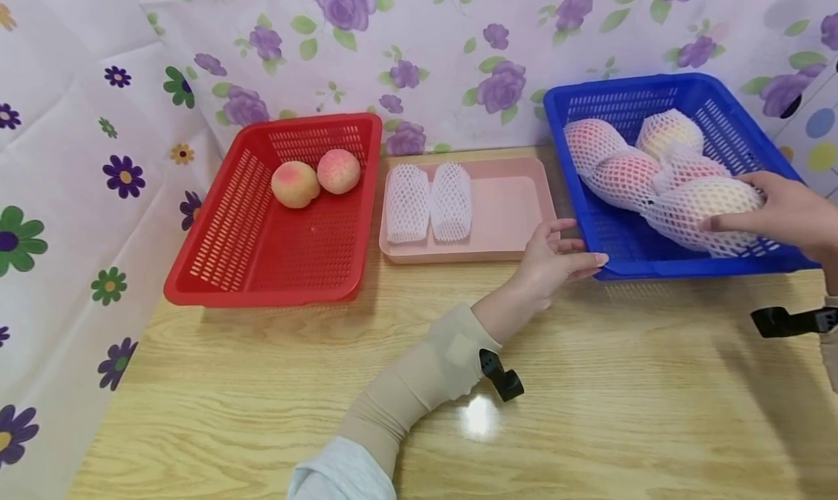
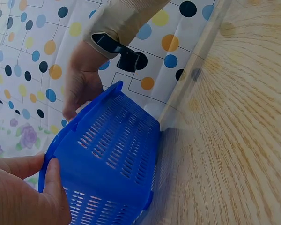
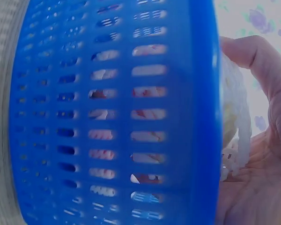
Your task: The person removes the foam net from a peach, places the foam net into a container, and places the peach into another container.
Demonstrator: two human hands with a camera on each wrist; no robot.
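Wooden table (image 1: pixel 589 413), floral cloth backdrop (image 1: pixel 458 41).

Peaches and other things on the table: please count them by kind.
Bare peaches in the red basket: 2
Net-wrapped peaches in the blue basket: 5
Empty foam nets on the pink tray: 2
Baskets: 2
Trays: 1
Total: 12

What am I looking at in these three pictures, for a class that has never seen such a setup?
A person works with bare hands and wears three cameras. The wide picture comes from the head; the other two from the wrists. On the wooden table stand a red basket with two bare peaches, a pink tray with two empty foam nets, and a blue basket of netted peaches. The right hand grips a netted peach; the left hand touches the blue basket's edge.
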